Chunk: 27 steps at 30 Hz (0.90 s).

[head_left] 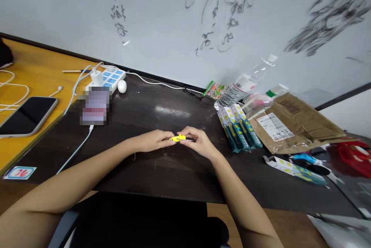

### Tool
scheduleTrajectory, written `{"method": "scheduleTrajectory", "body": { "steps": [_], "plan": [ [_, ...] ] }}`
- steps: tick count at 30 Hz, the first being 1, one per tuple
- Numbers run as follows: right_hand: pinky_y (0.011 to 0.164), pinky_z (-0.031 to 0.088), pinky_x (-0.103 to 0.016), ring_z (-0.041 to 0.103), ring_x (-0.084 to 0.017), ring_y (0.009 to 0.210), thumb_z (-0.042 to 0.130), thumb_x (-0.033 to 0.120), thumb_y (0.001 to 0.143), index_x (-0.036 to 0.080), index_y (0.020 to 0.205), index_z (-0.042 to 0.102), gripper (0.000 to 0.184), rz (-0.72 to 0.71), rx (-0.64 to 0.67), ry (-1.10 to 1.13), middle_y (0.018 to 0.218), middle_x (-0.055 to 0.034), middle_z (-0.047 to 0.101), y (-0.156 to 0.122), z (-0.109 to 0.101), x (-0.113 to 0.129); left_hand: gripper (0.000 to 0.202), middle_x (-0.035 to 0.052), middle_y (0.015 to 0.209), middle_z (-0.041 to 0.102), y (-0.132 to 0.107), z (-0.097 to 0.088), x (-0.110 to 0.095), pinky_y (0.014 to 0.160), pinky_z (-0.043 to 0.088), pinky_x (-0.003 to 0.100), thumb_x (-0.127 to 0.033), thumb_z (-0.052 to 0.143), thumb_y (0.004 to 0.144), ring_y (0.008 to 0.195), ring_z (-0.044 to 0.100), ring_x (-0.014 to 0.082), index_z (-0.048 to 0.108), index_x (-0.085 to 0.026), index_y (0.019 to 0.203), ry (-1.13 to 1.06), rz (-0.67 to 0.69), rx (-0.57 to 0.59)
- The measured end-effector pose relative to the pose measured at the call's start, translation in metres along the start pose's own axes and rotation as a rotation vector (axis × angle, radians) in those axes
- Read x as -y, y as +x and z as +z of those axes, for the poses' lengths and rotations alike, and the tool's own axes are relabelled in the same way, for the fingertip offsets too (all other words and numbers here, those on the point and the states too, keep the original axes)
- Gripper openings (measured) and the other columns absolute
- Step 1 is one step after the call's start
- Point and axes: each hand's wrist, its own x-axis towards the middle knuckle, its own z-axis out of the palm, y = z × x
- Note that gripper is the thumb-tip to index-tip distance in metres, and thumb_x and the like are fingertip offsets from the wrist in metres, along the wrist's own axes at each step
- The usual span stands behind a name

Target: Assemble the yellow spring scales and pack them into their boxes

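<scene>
Over the middle of the dark table, my left hand and my right hand face each other with a small yellow object between them. Its left end, which looks dark, is pinched in my left fingertips. The fingers of my right hand close around the right end, where a thin pale strip shows near the thumb. Too little of it is visible to tell its exact kind.
Right of my hands lie several green-and-white boxes, an opened box, scissors and a brown parcel bag. Plastic bottles lean by the whiteboard. To the left are a power strip, a cabled phone and another phone.
</scene>
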Motion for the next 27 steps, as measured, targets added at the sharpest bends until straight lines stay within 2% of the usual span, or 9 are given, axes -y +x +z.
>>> {"method": "scheduleTrajectory", "body": {
  "steps": [4,7,10,14,16,19,22,27],
  "plan": [
    [0.092,0.050,-0.040,0.062,-0.017,0.093,0.070,0.027,0.076,0.021,0.099,0.068,0.024,0.014,0.045,-0.051,0.097,-0.0051,0.063,-0.001,-0.009,0.004,0.029,0.0021,0.079,0.066,-0.001,-0.005,0.002,0.060,0.036,0.022,-0.042,0.050,0.086,0.065,0.057,0.0134,0.065,-0.021,0.100,0.057,0.032,-0.049],
    [0.094,0.048,-0.038,0.061,-0.018,0.100,0.074,0.028,0.071,0.021,0.109,0.066,0.039,0.099,0.269,0.088,0.107,-0.0060,0.061,-0.002,-0.026,0.005,0.030,0.0018,0.081,0.068,-0.002,-0.007,0.000,0.060,0.035,0.021,-0.043,0.051,0.086,0.064,0.058,0.0134,0.066,-0.024,0.104,0.103,0.061,-0.007],
    [0.084,0.052,-0.032,0.062,-0.015,0.093,0.067,0.032,0.079,0.018,0.107,0.066,0.032,0.184,0.414,0.245,0.103,-0.0063,0.064,-0.003,-0.036,0.001,0.032,0.0018,0.080,0.068,-0.002,-0.005,-0.006,0.059,0.033,0.021,-0.045,0.046,0.089,0.064,0.058,0.0132,0.064,-0.025,0.106,0.183,0.073,0.073],
    [0.065,0.051,-0.021,0.064,-0.011,0.078,0.072,0.025,0.075,0.013,0.098,0.062,0.028,0.249,0.453,0.390,0.091,-0.0053,0.067,-0.003,-0.028,-0.009,0.034,0.0009,0.072,0.064,-0.003,-0.001,-0.011,0.055,0.030,0.021,-0.046,0.045,0.089,0.059,0.054,0.0121,0.065,-0.023,0.104,0.250,0.090,0.126],
    [0.061,0.050,-0.020,0.065,-0.011,0.077,0.073,0.023,0.074,0.012,0.096,0.058,0.028,0.249,0.471,0.455,0.089,-0.0055,0.067,-0.003,-0.022,-0.011,0.034,0.0008,0.072,0.063,-0.003,0.000,-0.012,0.056,0.030,0.021,-0.047,0.045,0.089,0.059,0.053,0.0117,0.065,-0.022,0.102,0.251,0.101,0.138],
    [0.064,0.051,-0.022,0.066,-0.012,0.079,0.072,0.023,0.076,0.013,0.099,0.057,0.030,0.252,0.516,0.492,0.090,-0.0059,0.068,-0.004,-0.017,-0.010,0.036,0.0006,0.070,0.061,-0.004,0.001,-0.011,0.055,0.029,0.021,-0.047,0.044,0.090,0.058,0.051,0.0109,0.064,-0.021,0.102,0.225,0.104,0.163],
    [0.069,0.052,-0.022,0.066,-0.011,0.081,0.072,0.023,0.076,0.012,0.105,0.059,0.033,0.261,0.552,0.463,0.092,-0.0063,0.068,-0.006,-0.015,-0.012,0.036,-0.0004,0.066,0.057,-0.004,0.002,-0.011,0.053,0.029,0.021,-0.047,0.043,0.090,0.055,0.048,0.0096,0.064,-0.019,0.098,0.157,0.084,0.242],
    [0.074,0.054,-0.029,0.069,-0.014,0.081,0.068,0.031,0.080,0.012,0.108,0.059,0.035,0.235,0.536,0.534,0.092,-0.0083,0.070,-0.009,-0.011,-0.018,0.042,0.0000,0.072,0.055,-0.003,0.001,-0.013,0.057,0.034,0.020,-0.048,0.037,0.092,0.062,0.049,0.0096,0.062,-0.016,0.101,-0.003,0.025,0.332]
  ]
}}
